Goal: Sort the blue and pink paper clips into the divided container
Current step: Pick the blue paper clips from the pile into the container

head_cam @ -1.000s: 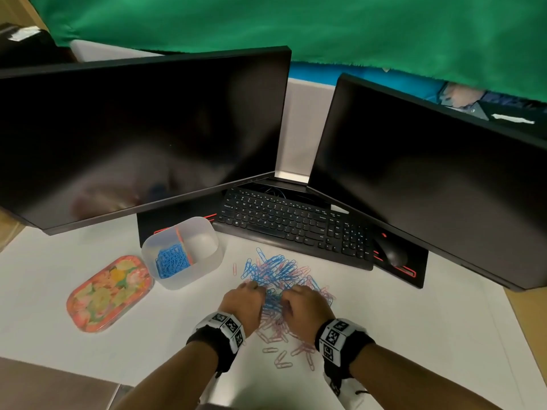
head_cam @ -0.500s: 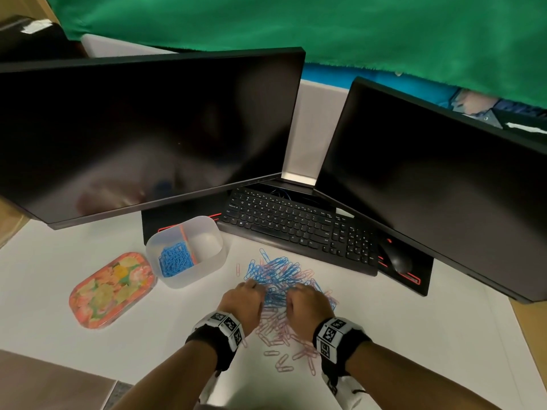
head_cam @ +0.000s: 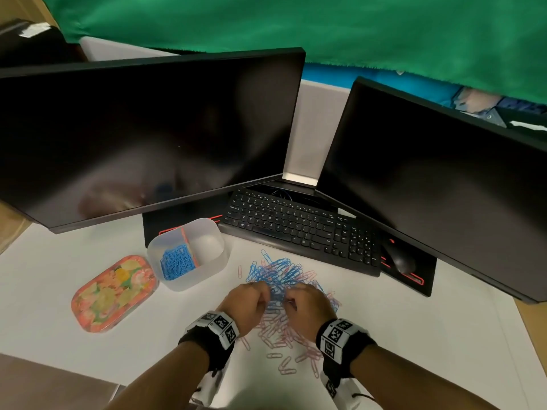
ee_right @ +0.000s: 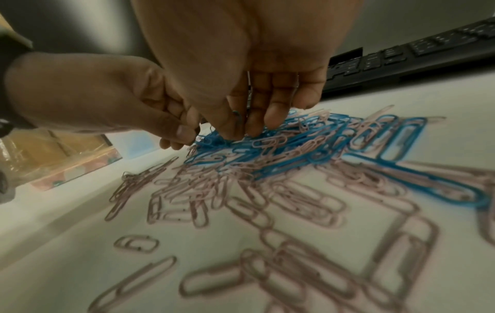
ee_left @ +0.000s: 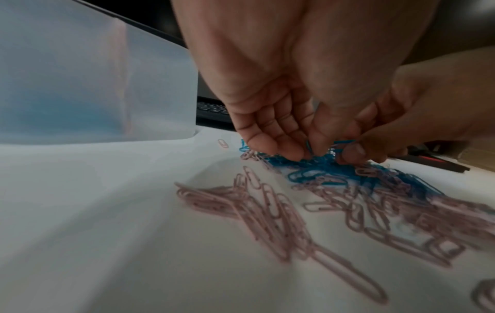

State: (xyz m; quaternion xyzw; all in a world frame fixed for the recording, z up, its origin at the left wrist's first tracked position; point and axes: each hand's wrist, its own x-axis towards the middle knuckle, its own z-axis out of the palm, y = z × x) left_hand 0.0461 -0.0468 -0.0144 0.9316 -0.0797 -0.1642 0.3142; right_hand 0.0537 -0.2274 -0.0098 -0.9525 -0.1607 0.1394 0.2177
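Note:
A mixed heap lies on the white desk, with blue paper clips [head_cam: 278, 272] at its far side and pink paper clips [head_cam: 281, 335] nearer me. Both hands are over the middle of the heap. My left hand [head_cam: 268, 294] pinches blue clips between thumb and fingertips [ee_left: 308, 151]. My right hand [head_cam: 288, 297] pinches a blue clip the same way [ee_right: 238, 131], close beside the left. The translucent divided container [head_cam: 207, 270] stands to the left of the heap. Its left compartment holds blue clips [head_cam: 176, 263]; the right compartment looks bare.
A floral lid [head_cam: 114, 292] lies left of the container. A black keyboard [head_cam: 299, 229] and mouse [head_cam: 399, 260] sit just beyond the heap, under two dark monitors [head_cam: 148, 137] [head_cam: 438, 184]. White desk surface stretches to the right and near left.
Both hands have stayed on the heap. Their fingers have drawn together on blue clips in the middle, and the head view has shifted slightly.

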